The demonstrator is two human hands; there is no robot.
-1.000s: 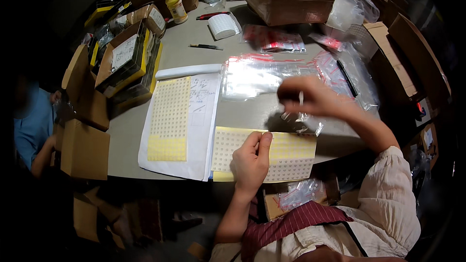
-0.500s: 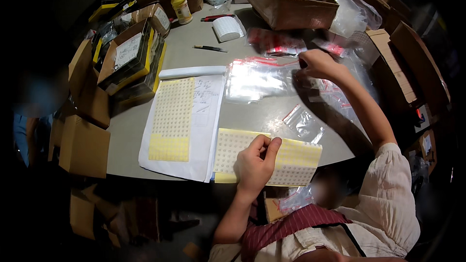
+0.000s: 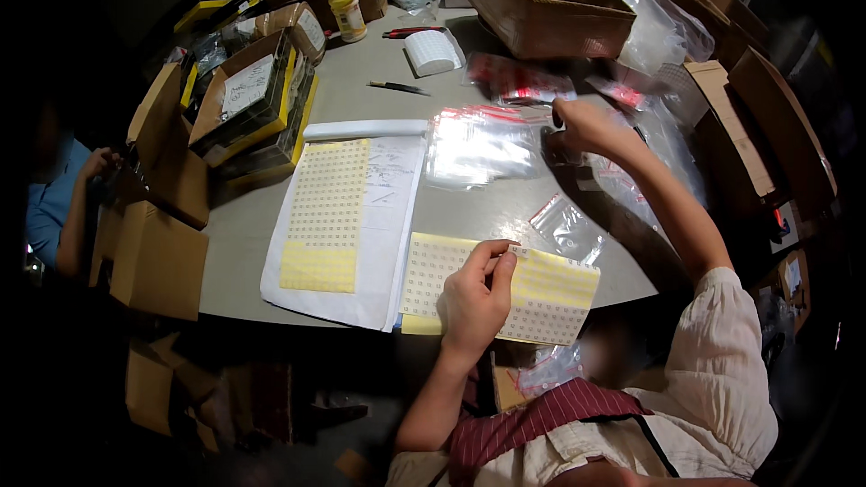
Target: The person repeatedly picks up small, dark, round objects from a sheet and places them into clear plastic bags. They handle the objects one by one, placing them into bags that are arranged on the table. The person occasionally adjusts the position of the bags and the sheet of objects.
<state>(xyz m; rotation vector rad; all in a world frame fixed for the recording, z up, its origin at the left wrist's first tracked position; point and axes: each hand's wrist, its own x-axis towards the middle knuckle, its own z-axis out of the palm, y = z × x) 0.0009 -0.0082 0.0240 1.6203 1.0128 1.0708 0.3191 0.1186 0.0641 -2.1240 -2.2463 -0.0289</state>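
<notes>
We look down and forward from the wearer's head through one wide fisheye, close above the counter (image 3: 478, 212), which spans the frame's middle.

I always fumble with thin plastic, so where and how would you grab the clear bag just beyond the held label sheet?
Probably pinch the clear bag by its red-striped edge, coming from the far left: the bag lies flat, that edge is uncovered, and the opposite end sits close to the held label sheet.
</notes>
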